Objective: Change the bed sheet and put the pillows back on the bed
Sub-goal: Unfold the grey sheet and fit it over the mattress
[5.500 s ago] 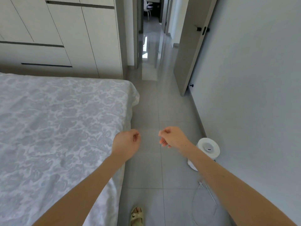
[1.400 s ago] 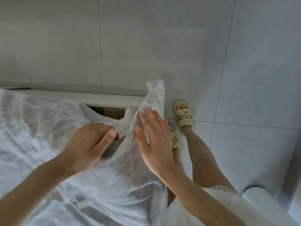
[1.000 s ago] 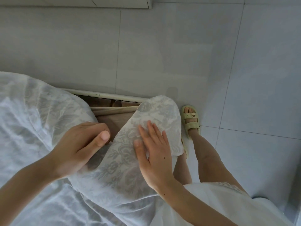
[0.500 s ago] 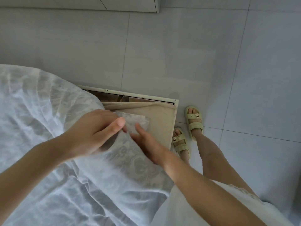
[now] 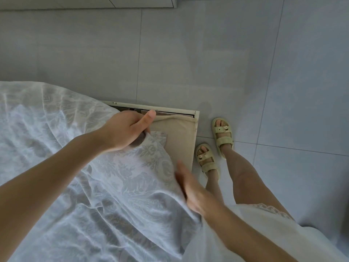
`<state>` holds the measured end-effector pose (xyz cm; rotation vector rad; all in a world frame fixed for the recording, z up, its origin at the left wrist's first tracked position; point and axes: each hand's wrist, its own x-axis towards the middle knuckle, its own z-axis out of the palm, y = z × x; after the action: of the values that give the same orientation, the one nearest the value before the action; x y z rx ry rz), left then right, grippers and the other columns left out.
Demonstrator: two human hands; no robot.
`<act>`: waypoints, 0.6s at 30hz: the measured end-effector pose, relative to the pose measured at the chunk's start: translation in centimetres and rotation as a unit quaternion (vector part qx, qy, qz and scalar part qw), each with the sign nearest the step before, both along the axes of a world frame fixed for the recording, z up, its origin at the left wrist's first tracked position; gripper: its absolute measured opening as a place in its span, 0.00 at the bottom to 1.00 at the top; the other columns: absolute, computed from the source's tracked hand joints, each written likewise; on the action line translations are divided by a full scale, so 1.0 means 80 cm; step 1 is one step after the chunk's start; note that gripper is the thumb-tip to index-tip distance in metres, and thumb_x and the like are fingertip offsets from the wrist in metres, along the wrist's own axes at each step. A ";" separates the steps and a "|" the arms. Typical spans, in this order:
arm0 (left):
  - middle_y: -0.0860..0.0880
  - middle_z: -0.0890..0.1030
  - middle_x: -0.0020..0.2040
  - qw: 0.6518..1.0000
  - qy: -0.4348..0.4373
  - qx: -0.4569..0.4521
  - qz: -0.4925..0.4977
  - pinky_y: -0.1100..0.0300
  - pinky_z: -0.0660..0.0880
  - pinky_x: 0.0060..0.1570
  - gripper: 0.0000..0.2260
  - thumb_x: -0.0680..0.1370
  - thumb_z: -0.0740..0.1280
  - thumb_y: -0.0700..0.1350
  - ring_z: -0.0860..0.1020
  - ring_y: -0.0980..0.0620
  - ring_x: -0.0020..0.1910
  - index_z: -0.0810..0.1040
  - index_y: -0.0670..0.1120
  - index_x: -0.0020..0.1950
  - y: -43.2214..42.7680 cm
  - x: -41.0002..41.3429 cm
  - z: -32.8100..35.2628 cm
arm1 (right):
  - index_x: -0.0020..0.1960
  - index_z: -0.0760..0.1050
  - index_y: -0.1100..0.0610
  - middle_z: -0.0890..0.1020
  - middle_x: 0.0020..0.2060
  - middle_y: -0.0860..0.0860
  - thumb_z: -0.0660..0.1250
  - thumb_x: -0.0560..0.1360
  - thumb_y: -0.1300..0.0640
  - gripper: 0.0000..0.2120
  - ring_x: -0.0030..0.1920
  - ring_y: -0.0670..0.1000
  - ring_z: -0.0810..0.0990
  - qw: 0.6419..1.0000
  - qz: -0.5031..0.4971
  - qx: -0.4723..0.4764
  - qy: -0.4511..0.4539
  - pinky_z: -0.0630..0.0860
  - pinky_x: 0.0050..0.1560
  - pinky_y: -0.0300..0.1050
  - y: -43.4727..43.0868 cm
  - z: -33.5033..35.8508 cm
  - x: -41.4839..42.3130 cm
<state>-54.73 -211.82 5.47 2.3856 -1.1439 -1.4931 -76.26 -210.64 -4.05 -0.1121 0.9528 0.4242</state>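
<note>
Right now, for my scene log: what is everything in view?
bed sheet: one, white with pale floral pattern, over the bed at left, corner peeled back
mattress: one, beige, corner bared at centre
bed frame: one, cream, edging that corner
floor: grey tiles, top and right
cabinet base: one, pale, top edge
sandals: two, pale yellow-green, on the feet right of the bed
dress: one, white, bottom right
left hand: grips the sheet's corner
right hand: fingers straight, at the sheet's edge, blurred
</note>
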 end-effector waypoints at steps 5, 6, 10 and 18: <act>0.56 0.76 0.29 0.999 -0.024 -0.023 -0.032 0.66 0.67 0.38 0.38 0.72 0.43 0.70 0.75 0.57 0.32 0.79 0.41 0.36 0.004 0.010 0.003 | 0.62 0.75 0.54 0.79 0.60 0.53 0.44 0.74 0.27 0.38 0.63 0.53 0.75 0.996 0.046 0.062 -0.041 0.74 0.56 0.47 0.010 -0.029 0.048; 0.54 0.75 0.27 1.000 -0.007 -0.001 -0.029 0.67 0.67 0.35 0.39 0.71 0.43 0.71 0.73 0.56 0.29 0.78 0.39 0.37 0.002 0.010 0.002 | 0.62 0.75 0.54 0.77 0.61 0.54 0.45 0.74 0.27 0.38 0.64 0.54 0.74 0.996 0.048 0.063 -0.037 0.73 0.59 0.48 0.010 -0.039 0.050; 0.47 0.69 0.28 0.994 -0.007 0.086 -0.063 0.65 0.66 0.34 0.44 0.69 0.41 0.74 0.71 0.48 0.28 0.74 0.34 0.39 -0.021 -0.001 -0.027 | 0.68 0.71 0.55 0.75 0.65 0.58 0.45 0.76 0.29 0.38 0.66 0.57 0.73 0.999 0.037 0.030 -0.025 0.65 0.70 0.54 -0.018 -0.066 0.046; 0.52 0.75 0.30 0.987 -0.039 0.157 -0.026 0.60 0.66 0.39 0.29 0.80 0.45 0.64 0.74 0.52 0.34 0.77 0.48 0.37 -0.083 -0.015 -0.127 | 0.61 0.75 0.51 0.80 0.57 0.46 0.53 0.72 0.32 0.29 0.56 0.44 0.78 0.961 0.035 -0.271 -0.044 0.68 0.61 0.38 -0.139 -0.053 0.033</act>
<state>-55.90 -218.45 -4.68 2.6564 -1.0612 -1.7241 -73.58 -221.78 -8.29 -0.6588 0.9593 0.2098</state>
